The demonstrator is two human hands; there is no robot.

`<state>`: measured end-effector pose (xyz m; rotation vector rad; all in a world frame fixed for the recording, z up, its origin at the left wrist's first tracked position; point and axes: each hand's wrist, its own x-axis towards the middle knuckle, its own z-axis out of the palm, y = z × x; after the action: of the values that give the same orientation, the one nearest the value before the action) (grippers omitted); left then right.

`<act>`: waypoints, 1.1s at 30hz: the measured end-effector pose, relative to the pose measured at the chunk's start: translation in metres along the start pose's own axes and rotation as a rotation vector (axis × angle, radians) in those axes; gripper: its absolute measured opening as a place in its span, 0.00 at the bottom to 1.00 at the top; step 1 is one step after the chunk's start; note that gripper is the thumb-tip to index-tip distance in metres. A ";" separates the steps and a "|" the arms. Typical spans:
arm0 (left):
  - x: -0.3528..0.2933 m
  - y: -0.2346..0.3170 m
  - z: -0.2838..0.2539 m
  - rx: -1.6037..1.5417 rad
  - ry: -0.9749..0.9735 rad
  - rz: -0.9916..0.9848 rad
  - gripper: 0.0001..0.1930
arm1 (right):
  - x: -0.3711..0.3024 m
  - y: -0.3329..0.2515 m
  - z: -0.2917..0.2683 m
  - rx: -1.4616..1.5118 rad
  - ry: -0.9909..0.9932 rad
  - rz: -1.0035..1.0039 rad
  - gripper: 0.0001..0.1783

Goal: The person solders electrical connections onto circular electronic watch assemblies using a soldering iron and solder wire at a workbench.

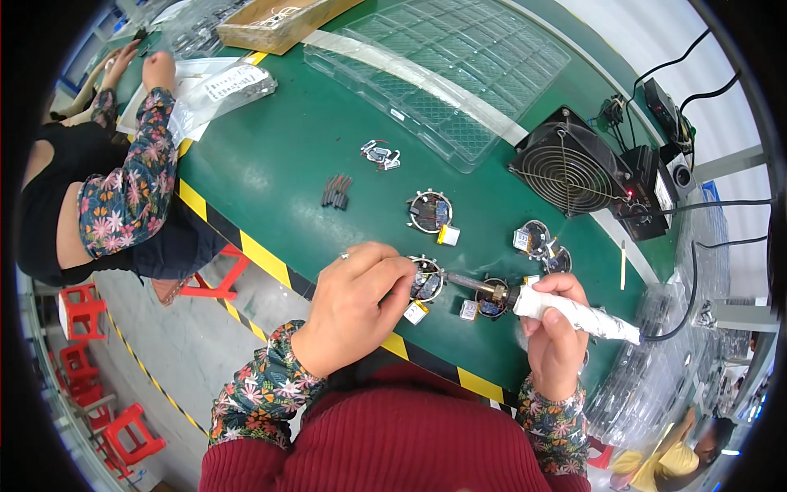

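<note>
My right hand grips a soldering iron by its white-wrapped handle. The iron's metal tip points left and reaches the right side of a round circuit assembly near the table edge. At that assembly's left rim, the fingertips of my left hand are pinched together; what they hold, if anything, is hidden. A small white battery pack hangs off the assembly's near side. Beneath the iron lies another round assembly, partly covered.
More round assemblies with battery packs lie beyond. Several black parts with leads and small white pieces are farther back. A black fan, clear trays and the iron's cord surround them. Another person's arm is at left.
</note>
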<state>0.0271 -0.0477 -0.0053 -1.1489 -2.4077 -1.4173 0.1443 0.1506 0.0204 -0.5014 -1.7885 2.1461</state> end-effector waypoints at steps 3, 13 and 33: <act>0.001 0.001 -0.001 -0.005 0.000 -0.006 0.07 | 0.000 -0.002 0.001 0.003 0.002 0.003 0.21; 0.003 0.000 -0.003 0.018 -0.035 -0.104 0.07 | 0.003 0.000 0.002 0.017 -0.001 -0.005 0.21; 0.011 -0.001 -0.005 0.101 -0.298 -0.032 0.05 | 0.003 -0.006 -0.009 0.001 0.001 -0.050 0.21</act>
<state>0.0170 -0.0457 0.0017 -1.3885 -2.6699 -1.1887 0.1458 0.1604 0.0247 -0.4533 -1.7804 2.1128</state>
